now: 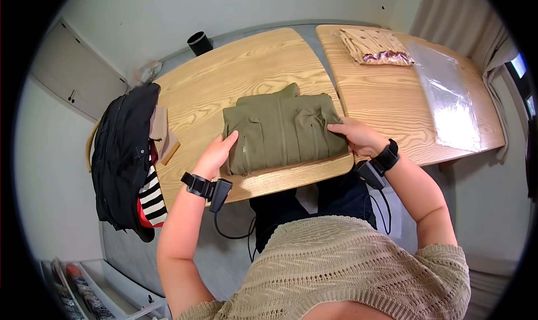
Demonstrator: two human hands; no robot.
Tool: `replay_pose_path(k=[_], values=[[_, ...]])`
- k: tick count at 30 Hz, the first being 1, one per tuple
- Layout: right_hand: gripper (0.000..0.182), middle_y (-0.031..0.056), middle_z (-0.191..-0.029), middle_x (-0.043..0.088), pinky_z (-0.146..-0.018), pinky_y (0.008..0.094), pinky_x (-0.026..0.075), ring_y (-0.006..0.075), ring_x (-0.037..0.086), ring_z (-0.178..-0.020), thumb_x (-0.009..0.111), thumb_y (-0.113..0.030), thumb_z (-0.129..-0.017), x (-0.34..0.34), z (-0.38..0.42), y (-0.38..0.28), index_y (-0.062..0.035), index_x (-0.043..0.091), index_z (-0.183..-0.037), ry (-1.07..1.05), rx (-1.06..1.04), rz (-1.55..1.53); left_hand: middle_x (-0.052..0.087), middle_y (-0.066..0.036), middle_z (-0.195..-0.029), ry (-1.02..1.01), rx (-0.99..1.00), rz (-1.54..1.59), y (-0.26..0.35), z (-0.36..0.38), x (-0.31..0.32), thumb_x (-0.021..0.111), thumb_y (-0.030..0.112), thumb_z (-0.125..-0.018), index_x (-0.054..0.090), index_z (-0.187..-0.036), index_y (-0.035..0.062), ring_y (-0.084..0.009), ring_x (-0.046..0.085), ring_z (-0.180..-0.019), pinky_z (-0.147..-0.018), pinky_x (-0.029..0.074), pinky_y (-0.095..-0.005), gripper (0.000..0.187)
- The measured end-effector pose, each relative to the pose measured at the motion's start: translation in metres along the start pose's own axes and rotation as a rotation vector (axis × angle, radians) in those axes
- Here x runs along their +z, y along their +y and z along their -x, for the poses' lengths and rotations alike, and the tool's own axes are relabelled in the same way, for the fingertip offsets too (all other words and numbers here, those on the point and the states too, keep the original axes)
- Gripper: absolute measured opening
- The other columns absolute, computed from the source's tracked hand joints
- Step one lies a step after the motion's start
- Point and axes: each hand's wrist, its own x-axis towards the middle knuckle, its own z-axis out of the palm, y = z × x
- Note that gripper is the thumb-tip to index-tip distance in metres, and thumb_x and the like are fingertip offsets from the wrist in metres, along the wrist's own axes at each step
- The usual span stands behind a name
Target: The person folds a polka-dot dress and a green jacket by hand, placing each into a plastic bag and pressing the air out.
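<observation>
Holding olive jacket (272, 132) (folded).

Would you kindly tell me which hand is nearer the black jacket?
Left. The left hand, at the left of the green jacket, is apart from the black jacket, to its right; the right hand is farther, at the green jacket's right.

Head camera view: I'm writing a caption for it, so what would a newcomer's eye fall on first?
Probably the folded olive garment, at the near edge of the wooden table, its sides held by the left hand and right hand. Next, perhaps, the bulky black garment at the table's left side, with black-and-white stripes showing beside it. Shiny clear plastic also stands out on the second table, at right.
</observation>
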Motion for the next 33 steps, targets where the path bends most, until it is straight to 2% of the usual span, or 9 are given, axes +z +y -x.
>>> replay_pose_path(k=[3, 10, 15, 16, 20, 24, 28, 32, 33], values=[[0.033, 0.0099, -0.105, 0.065, -0.077, 0.0278, 0.050, 0.0148, 0.063, -0.088, 0.055, -0.020, -0.094, -0.001, -0.012, 0.003, 0.0029, 0.056, -0.118, 0.056, -0.181, 0.141, 0.056, -0.016, -0.123, 0.023, 0.012, 0.056, -0.010, -0.004, -0.002, 0.045, 0.037, -0.098, 0.049, -0.123, -0.0070, -0.0228, 0.053, -0.112, -0.096, 0.040, -0.0329, 0.051], [0.033, 0.0082, -0.093, 0.066, -0.069, 0.0256, 0.048, 0.0140, 0.061, -0.081, 0.057, -0.024, -0.093, -0.007, -0.022, 0.008, 0.0036, 0.061, -0.111, 0.112, -0.156, 0.296, 0.057, -0.014, -0.122, -0.028, -0.058, 0.062, 0.001, -0.001, 0.003, 0.039, 0.031, -0.101, 0.045, -0.127, -0.0046, -0.0219, 0.055, -0.109, -0.092, 0.043, -0.0342, 0.045], [0.047, 0.0076, -0.086, 0.065, -0.059, 0.0272, 0.048, 0.0125, 0.059, -0.072, 0.056, -0.043, -0.092, 0.007, -0.002, -0.035, 0.0021, 0.063, -0.102, 0.210, 0.178, 0.486, 0.057, -0.014, -0.121, -0.042, -0.006, 0.053, 0.004, -0.003, -0.001, 0.042, 0.038, -0.099, 0.046, -0.127, -0.0031, -0.0220, 0.055, -0.108, -0.090, 0.044, -0.0366, 0.050], [0.053, 0.0082, -0.075, 0.062, -0.043, 0.0282, 0.045, 0.0157, 0.056, -0.052, 0.060, -0.049, -0.087, -0.009, -0.018, -0.031, 0.0035, 0.061, -0.087, 0.265, 0.141, 0.512, 0.057, -0.015, -0.121, -0.017, -0.081, -0.080, 0.011, -0.002, -0.005, 0.044, 0.042, -0.098, 0.045, -0.127, -0.0030, -0.0221, 0.055, -0.108, -0.089, 0.045, -0.0383, 0.054], [0.047, 0.0052, -0.069, 0.057, -0.040, 0.0258, 0.042, 0.0147, 0.055, -0.049, 0.065, -0.047, -0.084, -0.032, -0.041, -0.038, -0.0014, 0.058, -0.077, 0.314, -0.111, 0.417, 0.061, -0.015, -0.110, 0.214, -0.040, -0.309, 0.009, -0.015, -0.016, 0.054, 0.048, -0.092, 0.049, -0.120, -0.0065, -0.0234, 0.058, -0.096, -0.081, 0.047, -0.0360, 0.062], [0.040, 0.0011, -0.062, 0.049, -0.041, 0.0248, 0.037, 0.0116, 0.047, -0.048, 0.070, -0.042, -0.082, -0.025, -0.061, -0.043, -0.0064, 0.056, -0.072, 0.211, 0.052, 0.153, 0.061, -0.015, -0.110, 0.082, -0.069, 0.192, 0.016, -0.010, -0.007, 0.060, 0.038, -0.090, 0.051, -0.117, -0.0068, -0.0242, 0.059, -0.097, -0.082, 0.049, -0.0373, 0.053], [0.020, 0.0017, -0.073, 0.057, -0.050, 0.0238, 0.039, 0.0101, 0.051, -0.060, 0.068, -0.024, -0.086, -0.017, -0.055, -0.049, -0.0057, 0.061, -0.082, 0.190, 0.068, 0.144, 0.061, -0.014, -0.111, -0.061, -0.116, 0.492, 0.008, -0.011, -0.012, 0.063, 0.028, -0.090, 0.052, -0.118, -0.0051, -0.0231, 0.059, -0.099, -0.083, 0.049, -0.0366, 0.045], [0.030, 0.0048, -0.108, 0.065, -0.079, 0.0262, 0.049, 0.0114, 0.061, -0.093, 0.059, -0.008, -0.090, -0.005, -0.026, -0.062, -0.0024, 0.058, -0.120, 0.046, -0.289, 0.055, 0.061, -0.011, -0.114, 0.064, 0.191, 0.490, 0.027, 0.021, -0.010, 0.062, 0.018, -0.089, 0.053, -0.119, -0.0007, -0.0183, 0.058, -0.102, -0.089, 0.047, -0.0330, 0.037], [0.028, 0.0030, -0.104, 0.065, -0.077, 0.0243, 0.047, 0.0098, 0.060, -0.089, 0.059, -0.007, -0.089, -0.001, -0.014, -0.068, -0.0035, 0.060, -0.117, 0.029, -0.403, 0.063, 0.061, -0.009, -0.114, 0.102, 0.410, 0.447, 0.032, 0.027, -0.010, 0.062, 0.017, -0.090, 0.053, -0.118, -0.0007, -0.0176, 0.057, -0.103, -0.091, 0.044, -0.0319, 0.035]])
